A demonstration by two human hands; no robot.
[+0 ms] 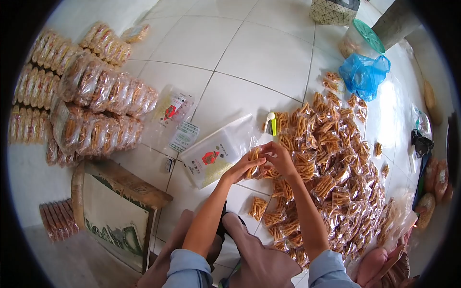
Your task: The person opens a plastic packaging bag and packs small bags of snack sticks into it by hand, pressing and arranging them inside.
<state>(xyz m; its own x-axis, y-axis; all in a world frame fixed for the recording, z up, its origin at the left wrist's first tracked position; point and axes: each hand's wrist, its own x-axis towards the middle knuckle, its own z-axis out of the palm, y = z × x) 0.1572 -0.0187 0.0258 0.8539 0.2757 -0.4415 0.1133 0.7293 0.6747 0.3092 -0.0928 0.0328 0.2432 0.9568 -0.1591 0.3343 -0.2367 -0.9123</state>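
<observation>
My left hand [241, 169] is closed round a small clear packet of brown stick snacks [253, 163]. Close beside it, my right hand [278, 159] has its fingers bent at the packet's upper edge, pinching what looks like its plastic. Under and left of the hands lies a large clear printed bag [211, 156] with a red emblem. A big heap of small snack packets [331, 177] spreads to the right. A green and white stapler [271, 124] rests at the heap's upper left edge. One loose packet [258, 208] is below my hands.
Stacked filled bags [103, 91] stand at the left, with a cardboard box [120, 211] below them. More flat printed packaging [171, 109] lies on the tiles. A blue plastic bag [364, 74] and a green-lidded tub [362, 39] are at the upper right.
</observation>
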